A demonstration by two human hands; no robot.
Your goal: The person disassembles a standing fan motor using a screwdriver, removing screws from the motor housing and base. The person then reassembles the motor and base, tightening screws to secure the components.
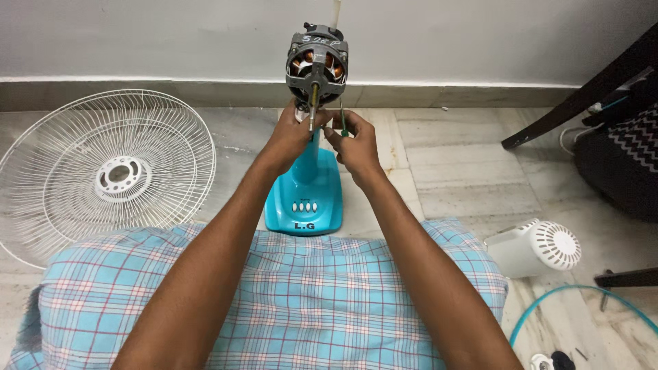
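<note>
Fan motor (317,63) btwn hands, floor (466,164) open right

Pale wall (171,34), marble floor (466,164)

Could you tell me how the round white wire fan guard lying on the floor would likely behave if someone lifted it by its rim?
The round white wire fan guard is mostly thin open wire, so probably light, and it may flex slightly.

A white wire fan guard (103,175) lies on the tiled floor (466,171). A white motor cover (534,248) lies opposite, near a dark chair leg (576,103).
</note>
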